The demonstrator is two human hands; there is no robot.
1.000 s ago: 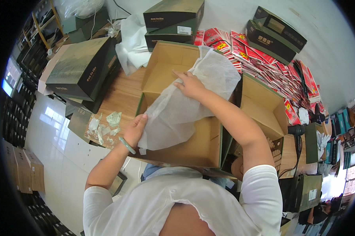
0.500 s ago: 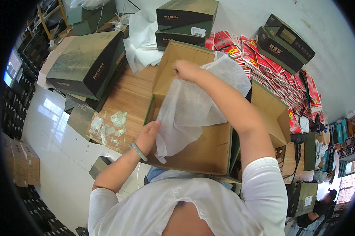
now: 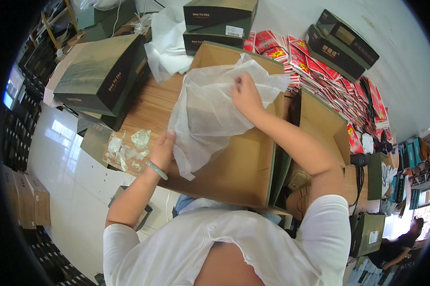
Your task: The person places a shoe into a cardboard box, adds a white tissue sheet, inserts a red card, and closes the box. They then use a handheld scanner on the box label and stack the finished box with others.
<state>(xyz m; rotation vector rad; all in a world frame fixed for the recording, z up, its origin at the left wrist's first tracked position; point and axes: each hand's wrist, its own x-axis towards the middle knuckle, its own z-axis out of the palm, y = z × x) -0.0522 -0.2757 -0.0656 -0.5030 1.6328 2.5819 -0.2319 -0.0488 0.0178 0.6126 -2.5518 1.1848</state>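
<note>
A thin, see-through white tissue sheet (image 3: 200, 112) spreads, creased, over an open brown-lined cardboard box (image 3: 248, 176) on the table in front of me. My left hand (image 3: 163, 151) pinches the sheet's left edge by the box's left side, thumb on top; a pale bangle circles that wrist. Farther back, my right hand (image 3: 247, 97) is closed with its fingers curled over the sheet's upper right part. The sheet hides much of the box's far half. Close on the right stands a second open box (image 3: 322, 119) with a brown leather-like item (image 3: 298, 200) partly under my right forearm.
Dark green boxes (image 3: 98, 76) are stacked at left, with more boxes (image 3: 219, 19) behind. Red printed packets (image 3: 320, 71) lie heaped at back right under two dark boxes (image 3: 341, 50). Torn paper scraps (image 3: 129, 148) litter the wooden table's left corner. Another person (image 3: 401, 243) is at far right.
My right hand has moved to the right across the sheet. The left hand has shifted left, and the sheet now spreads wider toward the far-left side of the box.
</note>
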